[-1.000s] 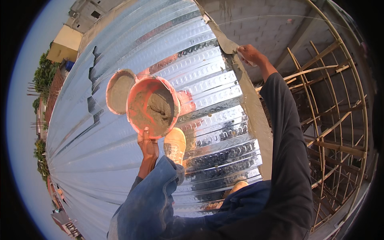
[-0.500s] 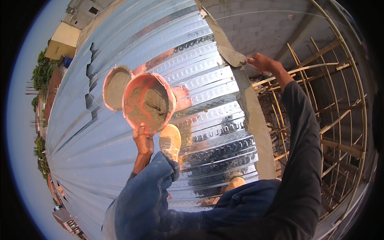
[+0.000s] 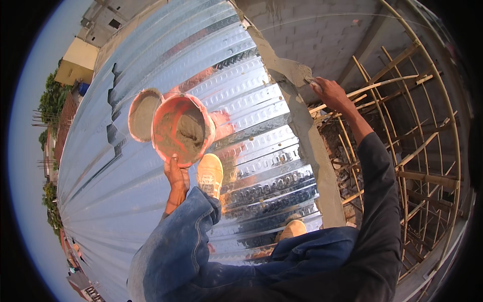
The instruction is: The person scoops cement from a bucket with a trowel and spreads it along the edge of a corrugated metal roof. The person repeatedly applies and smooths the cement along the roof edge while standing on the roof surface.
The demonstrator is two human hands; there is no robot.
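Gaping orange bucket, perhaps tilted

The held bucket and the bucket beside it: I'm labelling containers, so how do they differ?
The left hand grips the held bucket; no hand touches the neighbouring bucket. The held bucket looks larger than the neighbouring bucket, which it partly hides. The held bucket shows reddish inner wall; the neighbouring bucket looks fuller. Both are reddish, with grey contents.

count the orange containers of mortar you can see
2. One is the bucket the left hand holds by its near rim; the other is a round container just to its left, partly hidden behind it. Any others fully behind the bucket wouldn't show.
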